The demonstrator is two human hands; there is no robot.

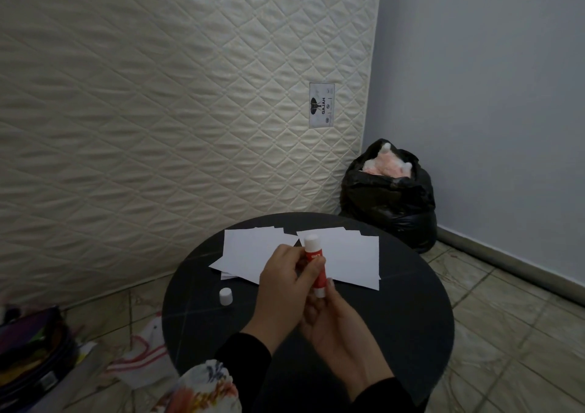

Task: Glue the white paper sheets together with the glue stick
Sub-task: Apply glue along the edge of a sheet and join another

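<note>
Both hands hold the glue stick (pixel 314 263) above the middle of the surface (pixel 411 317): the left hand (pixel 285 286) curls round its red barrel, the right hand (pixel 332 317) pinches its base. Its long axis stands near upright, white tip pointing toward the far edge, over the white paper sheets (pixel 345 257). Over-twisting the base could push out too much glue, which would snap or smear; the cap (pixel 225 296), near the left edge, could roll off.
</note>
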